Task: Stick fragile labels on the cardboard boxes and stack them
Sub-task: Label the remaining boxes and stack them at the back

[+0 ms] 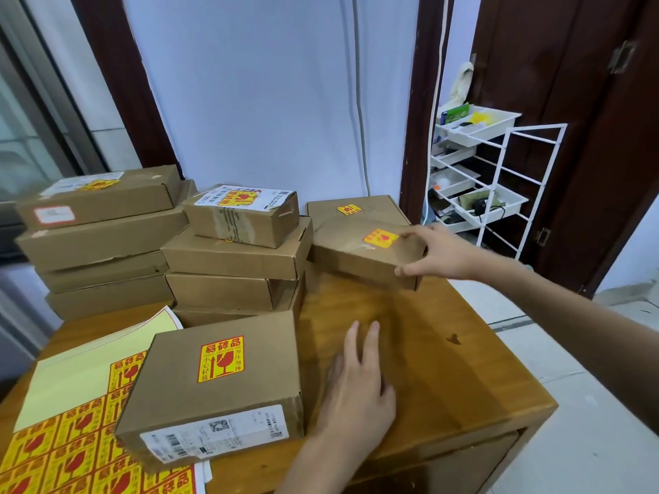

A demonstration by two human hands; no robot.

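My right hand grips the right end of a small cardboard box with a yellow-red fragile label on top; the box is held tilted above the wooden table, in front of another labelled box. My left hand lies flat and open on the table, just right of a larger labelled box near the front edge. Under that box's left side lies a sheet of fragile labels.
Two stacks of cardboard boxes stand at the back: a tall one at the left and a middle one, both topped by labelled boxes. A white wire rack with trays stands right of the table by a dark door.
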